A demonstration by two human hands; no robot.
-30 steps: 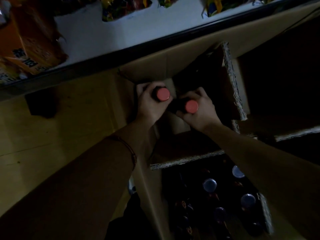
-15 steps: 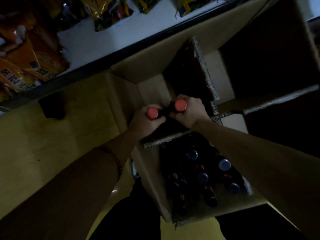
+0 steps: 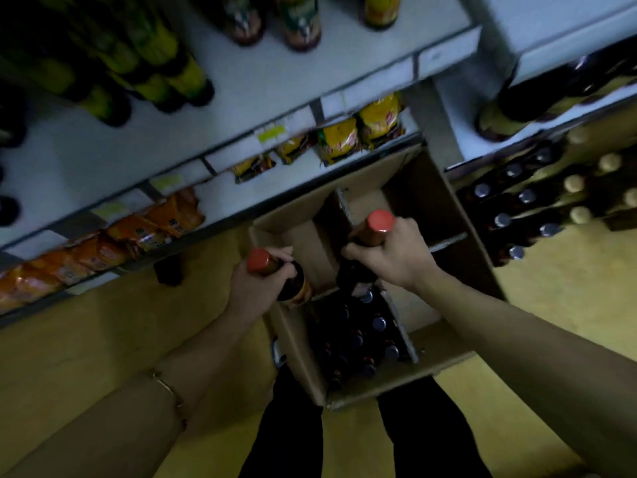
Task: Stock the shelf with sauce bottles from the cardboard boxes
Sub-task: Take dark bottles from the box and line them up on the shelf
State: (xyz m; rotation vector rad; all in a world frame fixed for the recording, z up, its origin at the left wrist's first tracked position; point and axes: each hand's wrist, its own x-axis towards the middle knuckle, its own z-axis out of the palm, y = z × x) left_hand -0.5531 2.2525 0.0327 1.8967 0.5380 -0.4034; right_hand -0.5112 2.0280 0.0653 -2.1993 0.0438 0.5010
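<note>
The left hand [image 3: 256,288] is wrapped around the neck of a dark glass sauce bottle with a red cap [image 3: 275,276], which leans to the left, its label end over the near-left corner of the open brown cardboard box [image 3: 406,377]. The right hand [image 3: 393,257] grips the neck of a second red-capped dark bottle [image 3: 374,229], held more upright above the middle of the box. The two hands are apart, one bottle each, both bottles lifted above the cardboard dividers. Further dark bottles with bluish caps [image 3: 379,323] stand in the box's near compartment; the light is dim, so how many remain is hard to count.

The step in hand looks like carrying the pair from the box to the white metal shelf [image 3: 262,84] ahead. To do it well, the left bottle should be brought upright before it travels, since a tilted glass bottle held only by the neck can swing and knock the box wall. Both bases need to pass over the box's far flap and the shelf's front edge before being lowered. The bare stretch of shelf between the green-and-yellow labelled bottles [image 3: 162,67] on the left and the dark bottles [image 3: 296,22] at the back looks like a fair landing place, though whether this is the intended shelf is a guess. Setting one bottle down at a time, base flat and label outward, would keep the standing rows undisturbed. The orange snack packets [image 3: 138,232] on the lower tier sit well below that path.
</note>
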